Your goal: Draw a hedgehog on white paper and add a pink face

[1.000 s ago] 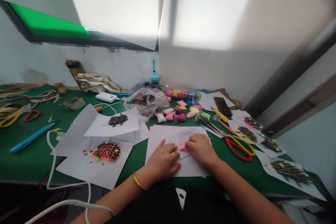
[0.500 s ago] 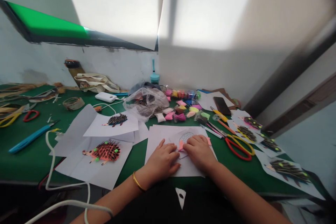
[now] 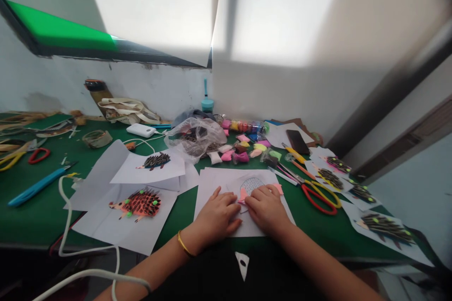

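Note:
My left hand lies on the white paper with its fingers stretched and slightly apart, holding nothing. To its right, my right hand is bent over a dotted outline drawing, its fingers drawn together. Its thumb and fingertips close on a piece of pink clay at the drawing's lower left. More pink clay shows beyond the right knuckles. The palm hides the lower part of the drawing.
Colourful clay packets and a clear plastic bag lie behind the paper. Scissors, a cutter and a phone are at right. Hedgehog pictures lie on both sides. A white cable crosses the left edge.
My right hand has shifted very slightly over the drawing, and more of the pink clay beyond its knuckles shows. My left hand stays in place on the paper.

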A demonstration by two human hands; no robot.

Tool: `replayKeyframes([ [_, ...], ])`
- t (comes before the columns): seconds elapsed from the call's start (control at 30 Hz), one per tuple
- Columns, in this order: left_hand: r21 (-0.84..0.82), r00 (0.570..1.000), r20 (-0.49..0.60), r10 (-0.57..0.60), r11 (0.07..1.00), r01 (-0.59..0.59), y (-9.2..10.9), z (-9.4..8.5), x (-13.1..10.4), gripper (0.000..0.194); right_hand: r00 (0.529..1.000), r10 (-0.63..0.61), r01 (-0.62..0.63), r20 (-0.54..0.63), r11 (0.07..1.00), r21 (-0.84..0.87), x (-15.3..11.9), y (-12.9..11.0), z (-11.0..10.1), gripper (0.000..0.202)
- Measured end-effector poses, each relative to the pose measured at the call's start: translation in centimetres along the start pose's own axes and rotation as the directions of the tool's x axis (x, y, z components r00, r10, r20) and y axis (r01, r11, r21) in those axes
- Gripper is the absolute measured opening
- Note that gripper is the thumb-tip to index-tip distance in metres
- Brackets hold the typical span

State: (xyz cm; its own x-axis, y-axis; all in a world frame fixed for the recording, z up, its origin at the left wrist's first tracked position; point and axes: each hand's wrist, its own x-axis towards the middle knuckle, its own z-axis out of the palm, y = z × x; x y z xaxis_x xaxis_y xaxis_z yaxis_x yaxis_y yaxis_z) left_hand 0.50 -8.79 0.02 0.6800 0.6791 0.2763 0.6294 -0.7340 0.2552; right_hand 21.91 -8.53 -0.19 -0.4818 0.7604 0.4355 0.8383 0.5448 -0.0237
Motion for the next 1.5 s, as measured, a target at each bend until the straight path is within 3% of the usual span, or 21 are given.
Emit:
replayKeyframes([
  [0.67,-0.031,1.0,-0.025,0.002,1.0,-0.002,0.0,0.0,0.0,0.028,0.998,0.041,-0.041,-0.043,0.999,0.004,0.2,-0.9,0.6,0.01],
  [0.87,-0.046,1.0,-0.016,-0.021,0.999,0.02,0.1,0.0,0.1,0.028,0.989,0.145,-0.14,-0.024,0.98,0.141,0.1,-0.2,0.1,0.01],
  [1.17,0.021,0.999,-0.026,-0.022,1.0,0.023,-0.2,0.6,0.2,0.05,0.942,0.322,-0.334,0.091,0.888,0.315,-0.7,1.6,0.2,0.016],
  [1.5,0.061,1.0,-0.007,-0.021,0.998,0.021,-0.2,0.6,0.1,0.057,0.932,0.346,-0.361,0.107,0.859,0.363,-0.6,1.7,0.5,0.016],
])
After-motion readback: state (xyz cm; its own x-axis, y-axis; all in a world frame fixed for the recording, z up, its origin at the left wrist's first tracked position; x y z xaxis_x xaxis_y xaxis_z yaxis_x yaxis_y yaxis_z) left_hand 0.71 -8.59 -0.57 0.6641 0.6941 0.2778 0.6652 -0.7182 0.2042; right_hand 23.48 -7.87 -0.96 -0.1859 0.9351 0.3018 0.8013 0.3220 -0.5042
